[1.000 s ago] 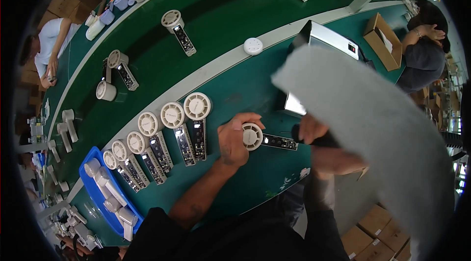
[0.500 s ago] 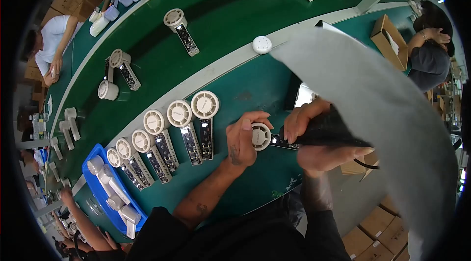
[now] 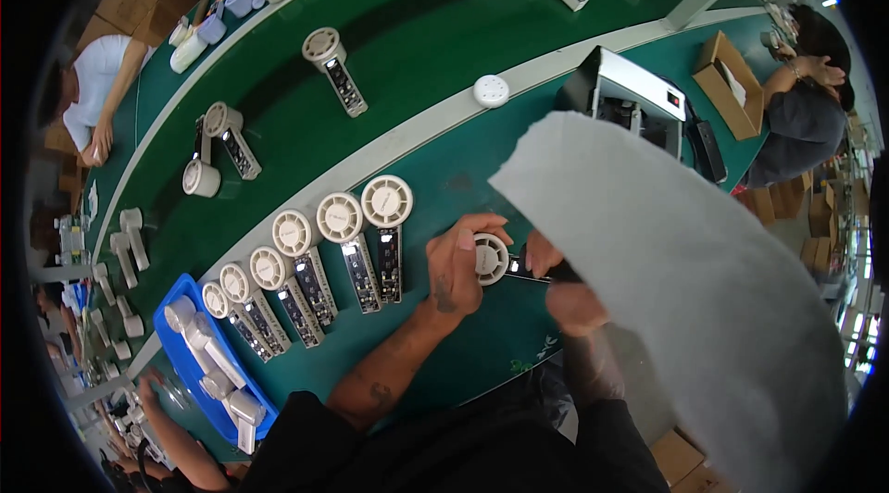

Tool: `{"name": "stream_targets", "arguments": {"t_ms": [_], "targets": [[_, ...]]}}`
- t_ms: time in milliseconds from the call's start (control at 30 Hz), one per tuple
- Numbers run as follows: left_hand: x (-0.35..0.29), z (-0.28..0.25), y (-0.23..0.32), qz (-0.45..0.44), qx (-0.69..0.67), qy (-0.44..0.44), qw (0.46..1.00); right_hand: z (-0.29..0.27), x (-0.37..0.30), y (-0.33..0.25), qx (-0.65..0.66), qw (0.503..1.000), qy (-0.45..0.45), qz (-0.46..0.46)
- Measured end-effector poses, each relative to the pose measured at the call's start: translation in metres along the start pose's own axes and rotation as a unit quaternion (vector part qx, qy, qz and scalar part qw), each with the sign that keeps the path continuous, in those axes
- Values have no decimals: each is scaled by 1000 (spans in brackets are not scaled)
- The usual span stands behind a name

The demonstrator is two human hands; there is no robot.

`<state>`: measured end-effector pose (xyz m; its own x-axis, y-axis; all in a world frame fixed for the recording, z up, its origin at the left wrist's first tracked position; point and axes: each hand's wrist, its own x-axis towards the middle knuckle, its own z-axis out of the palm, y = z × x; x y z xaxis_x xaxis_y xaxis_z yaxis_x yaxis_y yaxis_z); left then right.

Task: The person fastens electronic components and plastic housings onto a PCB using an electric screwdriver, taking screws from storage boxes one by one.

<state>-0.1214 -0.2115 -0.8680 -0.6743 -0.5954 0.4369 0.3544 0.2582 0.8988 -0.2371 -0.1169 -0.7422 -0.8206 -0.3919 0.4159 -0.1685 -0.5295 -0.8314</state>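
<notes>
My left hand (image 3: 458,266) is closed round the white head of a small handheld fan (image 3: 491,259), with its dark circuit board bare along the handle. At the handle end, my right hand (image 3: 560,294) has its fingers bent together, touching the board. A dark object lies between those fingers, but a grey sheet (image 3: 648,215) close to the camera covers much of it. Left of my hands, several similar fans (image 3: 387,201) stand in a slanted row on the green bench, boards facing up.
A blue tray (image 3: 190,359) holds several white fans. Beyond the pale rail, a green conveyor (image 3: 407,58) carries more fans. A white round part (image 3: 491,91) rests on the rail. A white-and-black machine (image 3: 639,90) and an open carton (image 3: 727,86) stand at the right. Other people work nearby.
The grey sheet has dropped lower, uncovering the machine. My right hand has shifted slightly left along the handle, and its black object is now mostly hidden. Fans on the conveyor have slid slightly left.
</notes>
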Motion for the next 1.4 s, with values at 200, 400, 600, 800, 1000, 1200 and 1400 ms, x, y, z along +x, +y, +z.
{"name": "stream_targets", "arguments": {"t_ms": [200,400,600,800,1000,1200,1400], "targets": [[-6,1,-5,8,-6,19,1000,-18,9,-11,1,998,31,-54],[1,14,-2,26,-26,10,999,-51,16,-25,7,994,60,-91],[-3,10,-4,73,28,27,997,-47,13,-17,-88,991,30,-99],[-7,5,-3,10,-50,16,999,-55,2,8,-22,998,-42,-31],[-7,6,0,-3,-58,-5,998,-52,-59,27,39,994,-91,37],[-10,3,-1,-6,-55,-6,998,-34,-62,19,24,988,-92,119],[-11,-1,-2,-4,-50,-2,999,-3,-65,3,-60,992,-77,74]]}}
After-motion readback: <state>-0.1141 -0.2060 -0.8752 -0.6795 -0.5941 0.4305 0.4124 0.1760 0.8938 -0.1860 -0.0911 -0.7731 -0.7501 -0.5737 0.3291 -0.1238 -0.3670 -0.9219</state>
